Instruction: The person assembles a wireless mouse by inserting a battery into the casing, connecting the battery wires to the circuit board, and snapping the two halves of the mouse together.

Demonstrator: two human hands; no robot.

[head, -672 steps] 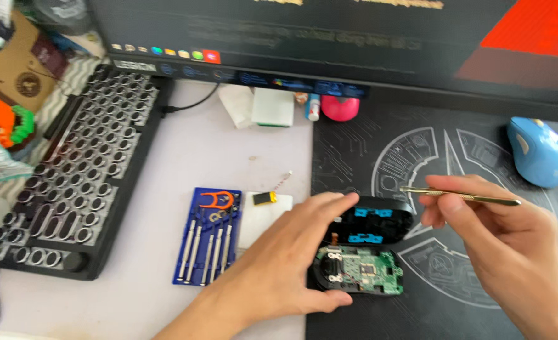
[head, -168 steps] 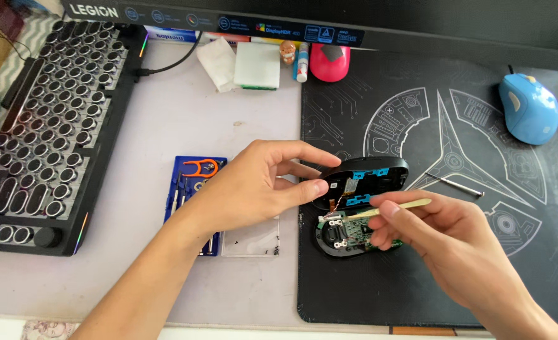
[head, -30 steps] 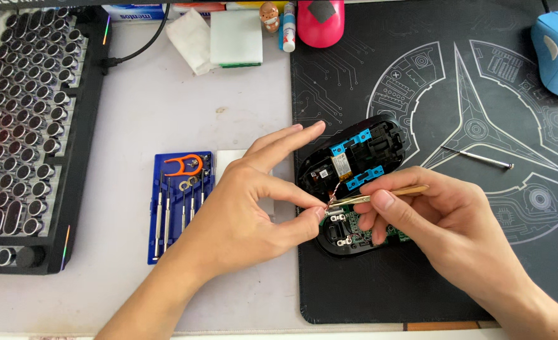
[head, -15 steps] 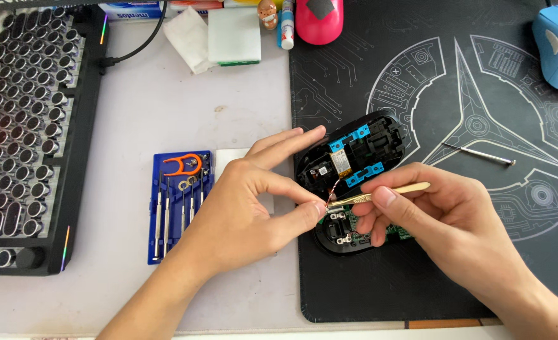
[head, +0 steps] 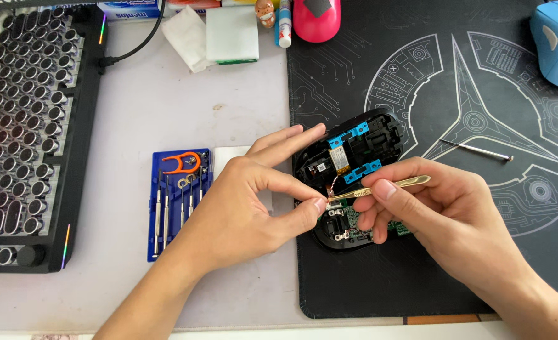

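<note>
Pale grey surface fills the left half of the view, with a black desk mat printed with white line art covering the right half. At the centre, the left hand reaches in from seven o'clock, wrist low, thumb and forefinger pressed together in a pinch on a small part at the edge of the opened mouse, the other fingers stretched toward one o'clock over its shell. The right hand comes in from five o'clock, its grip closed on gold tweezers that lie nearly level, tips pointing to nine o'clock and meeting the left fingertips.

The opened mouse sits on the mat's left part in two pieces: a black upper shell with blue clips and a small gold-wrapped cell, and below it, at six o'clock, the base with a green circuit board, half hidden by the right fingers. Thin wires run between the two.

At nine o'clock of the hands lies a blue screwdriver set; farther out, a black keyboard. A loose screwdriver rests on the mat at two o'clock.
</note>
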